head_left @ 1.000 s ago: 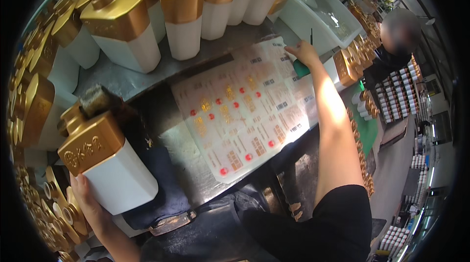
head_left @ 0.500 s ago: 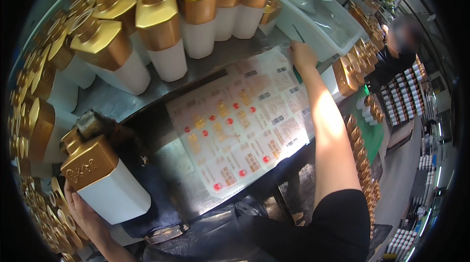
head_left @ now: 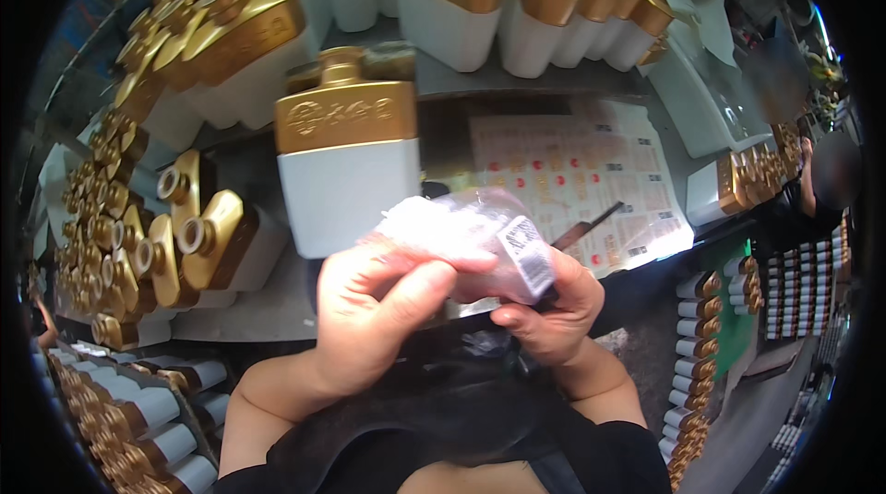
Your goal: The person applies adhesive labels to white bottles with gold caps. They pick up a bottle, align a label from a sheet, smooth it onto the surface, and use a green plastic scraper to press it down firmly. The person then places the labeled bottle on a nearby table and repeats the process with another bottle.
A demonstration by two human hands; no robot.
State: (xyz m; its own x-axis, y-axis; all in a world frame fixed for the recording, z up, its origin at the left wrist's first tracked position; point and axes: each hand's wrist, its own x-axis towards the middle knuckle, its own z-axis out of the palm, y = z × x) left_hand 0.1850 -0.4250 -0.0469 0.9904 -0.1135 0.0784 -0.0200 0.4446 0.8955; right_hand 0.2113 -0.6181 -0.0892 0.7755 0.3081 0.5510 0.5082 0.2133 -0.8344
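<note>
Both my hands are together in front of me, gripping a thin, crumpled, translucent film label (head_left: 526, 259) with a dark barcode patch. My left hand (head_left: 383, 305) pinches its left part between thumb and fingers. My right hand (head_left: 554, 314) is closed on its right edge. A slim dark tool (head_left: 591, 224) juts out beyond the right fingers; its kind is unclear. Just past my left hand, a bottle (head_left: 346, 189) with a white body and embossed gold shoulder is propped upright against a dark support. The printed label sheet (head_left: 632, 162) lies on the bench beyond my right hand.
Rows of gold-and-white bottles (head_left: 452, 18) stand along the back. More bottles (head_left: 217, 245) lie on the left side. A white tray (head_left: 715, 115) sits at the back right, near a line of bottles (head_left: 692, 355). A co-worker (head_left: 808, 171) is at far right.
My left hand has let go of the bottle's side, and my right hand has come back from the sheet's far edge. Both now hold a film label. The view has swung left.
</note>
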